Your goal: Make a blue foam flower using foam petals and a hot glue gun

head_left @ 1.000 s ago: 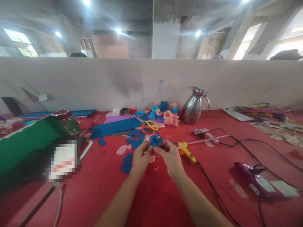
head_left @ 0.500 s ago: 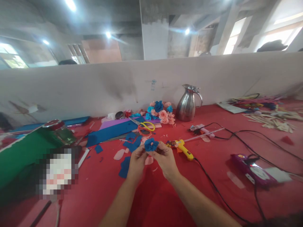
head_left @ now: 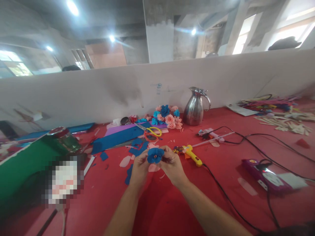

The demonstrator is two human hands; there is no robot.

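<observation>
A blue paper flower [head_left: 155,155] with a small pinkish-brown centre is held between my two hands, above the red table [head_left: 159,209]. My left hand [head_left: 140,165] pinches it from the left side, fingers closed. On the other side my right hand [head_left: 172,164] grips it with thumb and fingers together. The flower's underside is hidden. Just right of my right hand lies a yellow glue gun [head_left: 193,155] with a black cord. Blue paper scraps [head_left: 138,147] and pink paper petals [head_left: 125,161] lie around my left hand.
Scissors [head_left: 154,131] rest on blue paper strips [head_left: 118,139]. Behind are finished paper flowers [head_left: 169,118] and a steel jug [head_left: 194,109]. A pink glue gun [head_left: 214,135], a purple power strip [head_left: 267,177] and cords spread right. Left stand a glass jar [head_left: 65,139] and a green panel [head_left: 22,170].
The blue flower has tipped toward me and slightly down-left, showing its face more openly. Both hands have shifted slightly with it and keep their hold.
</observation>
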